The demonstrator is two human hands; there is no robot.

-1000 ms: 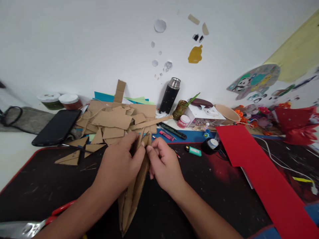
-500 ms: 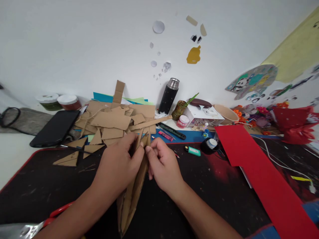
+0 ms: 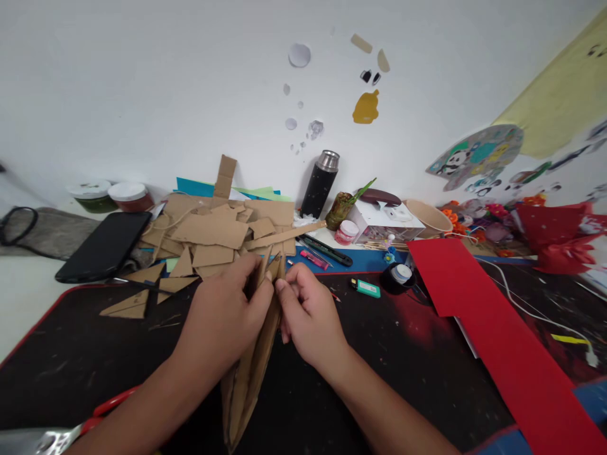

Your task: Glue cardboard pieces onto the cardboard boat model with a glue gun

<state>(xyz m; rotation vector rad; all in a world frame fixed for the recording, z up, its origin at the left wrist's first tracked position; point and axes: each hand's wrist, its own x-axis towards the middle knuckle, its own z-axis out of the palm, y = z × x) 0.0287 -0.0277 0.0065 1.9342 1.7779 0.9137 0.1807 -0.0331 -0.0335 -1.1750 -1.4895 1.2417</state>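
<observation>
A long, narrow folded cardboard piece point(image 3: 249, 385) stands between my hands, its pointed end toward me and its far end at my fingertips. My left hand point(image 3: 232, 309) is closed on its upper left side, thumb pressed against the cardboard. On the right edge, my right hand point(image 3: 308, 309) pinches with thumb and curled fingers; part of that grip is hidden. Scissors with red handles point(image 3: 90, 420) lie partly under my left forearm. Beyond my hands is a heap of cardboard scraps point(image 3: 213, 227).
A black phone point(image 3: 104, 246) lies left. A black thermos point(image 3: 320, 186), a green cutter knife point(image 3: 327, 249) and a pink-labelled jar point(image 3: 346, 232) are at the back. A green lighter point(image 3: 367, 288), a dark ink jar point(image 3: 399, 278) and red card point(image 3: 493, 335) lie right.
The view has shifted very slightly. Both hands keep the same hold on the cardboard piece, with no other visible change.
</observation>
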